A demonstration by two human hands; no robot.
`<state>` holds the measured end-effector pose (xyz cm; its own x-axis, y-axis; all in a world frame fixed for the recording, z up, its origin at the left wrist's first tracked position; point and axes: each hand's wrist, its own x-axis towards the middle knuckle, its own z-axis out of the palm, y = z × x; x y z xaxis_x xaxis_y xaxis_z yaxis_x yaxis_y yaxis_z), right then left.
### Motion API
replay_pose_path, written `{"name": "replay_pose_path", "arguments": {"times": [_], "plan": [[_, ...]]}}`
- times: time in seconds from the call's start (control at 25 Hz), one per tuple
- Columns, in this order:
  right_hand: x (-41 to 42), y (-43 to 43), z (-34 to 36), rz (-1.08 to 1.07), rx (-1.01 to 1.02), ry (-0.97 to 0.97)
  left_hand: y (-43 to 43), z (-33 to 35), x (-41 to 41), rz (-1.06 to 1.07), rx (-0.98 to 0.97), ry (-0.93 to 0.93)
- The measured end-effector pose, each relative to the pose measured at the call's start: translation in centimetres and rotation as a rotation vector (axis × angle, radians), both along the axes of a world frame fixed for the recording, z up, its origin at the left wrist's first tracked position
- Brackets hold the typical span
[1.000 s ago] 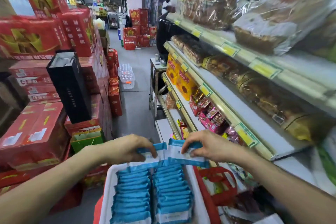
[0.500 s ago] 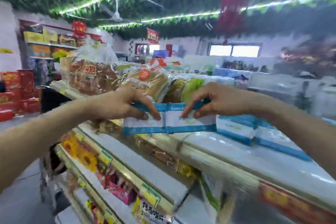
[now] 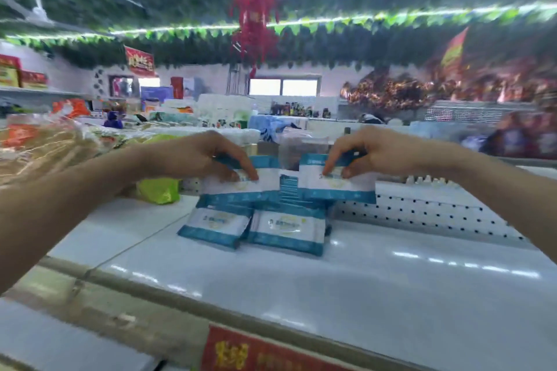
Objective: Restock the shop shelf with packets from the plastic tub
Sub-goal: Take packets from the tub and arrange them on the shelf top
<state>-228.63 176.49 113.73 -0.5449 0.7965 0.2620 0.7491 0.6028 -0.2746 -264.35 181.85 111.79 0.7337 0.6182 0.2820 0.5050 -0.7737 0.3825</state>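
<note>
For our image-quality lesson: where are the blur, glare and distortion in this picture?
Head view: motion blur smears the edges, worst on the bags at left; the packets on the shelf are sharpest, yet their print is unreadable; glare streaks the shelf top; the wide lens bows the ceiling light strip.

print on packets (image 3: pixel 284 224) blurred, red sign (image 3: pixel 241 352) cropped

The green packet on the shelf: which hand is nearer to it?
Left. The left hand, gripping a blue-and-white packet, is just up and right of the green packet; the right hand grips a second packet farther to the right.
</note>
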Motion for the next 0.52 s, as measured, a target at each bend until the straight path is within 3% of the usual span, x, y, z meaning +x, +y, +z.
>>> {"name": "replay_pose_path", "arguments": {"times": [0.24,0.52], "plan": [[9.1,5.8,-6.4,-0.222,-0.043,-0.047,2.4,1.6,3.4,0.021,0.114,-0.053],[9.0,9.4,-10.5,-0.206,0.224,-0.185,2.0,2.0,6.3,0.019,0.11,-0.04]]}}
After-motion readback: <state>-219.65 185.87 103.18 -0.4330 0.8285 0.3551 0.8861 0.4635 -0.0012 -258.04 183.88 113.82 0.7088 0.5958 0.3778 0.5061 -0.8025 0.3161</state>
